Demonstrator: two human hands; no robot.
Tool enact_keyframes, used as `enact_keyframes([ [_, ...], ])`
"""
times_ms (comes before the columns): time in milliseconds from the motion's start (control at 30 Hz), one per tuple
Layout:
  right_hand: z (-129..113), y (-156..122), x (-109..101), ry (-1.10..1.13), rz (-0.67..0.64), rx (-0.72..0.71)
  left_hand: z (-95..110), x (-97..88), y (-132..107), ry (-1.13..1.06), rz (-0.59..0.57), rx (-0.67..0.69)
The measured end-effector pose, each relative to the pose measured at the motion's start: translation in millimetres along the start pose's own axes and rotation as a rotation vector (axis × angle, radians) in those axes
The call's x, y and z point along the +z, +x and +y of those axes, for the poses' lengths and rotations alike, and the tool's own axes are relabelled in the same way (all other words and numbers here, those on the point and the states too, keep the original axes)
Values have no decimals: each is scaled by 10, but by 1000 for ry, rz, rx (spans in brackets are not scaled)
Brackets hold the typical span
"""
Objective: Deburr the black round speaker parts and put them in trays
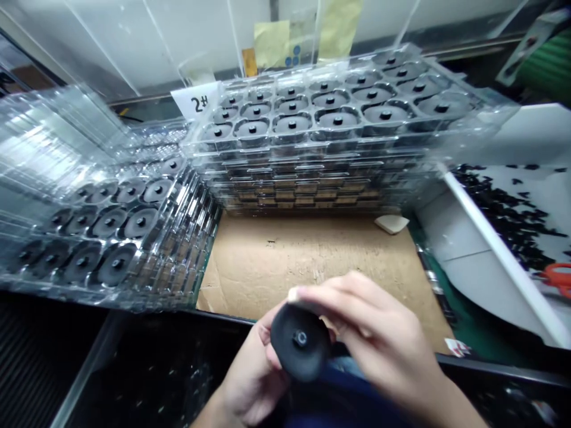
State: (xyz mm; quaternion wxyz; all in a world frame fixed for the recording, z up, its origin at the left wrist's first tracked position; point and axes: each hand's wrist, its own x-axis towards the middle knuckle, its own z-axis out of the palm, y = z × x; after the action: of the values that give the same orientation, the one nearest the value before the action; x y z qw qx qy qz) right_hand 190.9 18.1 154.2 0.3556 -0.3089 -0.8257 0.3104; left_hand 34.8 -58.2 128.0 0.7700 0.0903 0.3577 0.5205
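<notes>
My left hand (256, 374) is closed round a black round disc-shaped part (292, 356) with a small ring-ended stub at its centre. The disc faces up toward me, above the front edge of the bench. My right hand (375, 333) is at the disc's upper right rim, fingers bent and pressed together. A small whitish tip (293, 294) shows at its fingertips, too small and blurred to name. Beyond both hands, a cream wedge-shaped piece (392, 224) lies on a cardboard sheet (285, 255).
Stacked clear plastic trays (289, 148) with black round parts stand at the back, beside a "2#" paper sign (196, 102). More such trays (169, 238) are on the left. On the right, a white bin (482, 238) contains small black pieces (504, 208) and orange-handled scissors (557, 276).
</notes>
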Motion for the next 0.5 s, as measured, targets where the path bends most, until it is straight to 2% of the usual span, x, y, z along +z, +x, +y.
enact_keyframes([
  [100,228,-138,99,-9,86,285,19,-37,-16,-156,-44,53],
  [200,442,-495,260,2,4,484,21,-101,-29,-225,-60,54],
  [300,554,-833,395,57,-148,546,13,-131,-38,-257,-85,32],
  [367,556,-917,383,54,-167,584,12,-123,-40,-263,-106,22],
  [433,481,-859,270,9,-73,638,12,-98,-41,-244,-117,20],
  [500,319,-689,119,-42,59,596,5,-68,-43,-211,-116,22],
])
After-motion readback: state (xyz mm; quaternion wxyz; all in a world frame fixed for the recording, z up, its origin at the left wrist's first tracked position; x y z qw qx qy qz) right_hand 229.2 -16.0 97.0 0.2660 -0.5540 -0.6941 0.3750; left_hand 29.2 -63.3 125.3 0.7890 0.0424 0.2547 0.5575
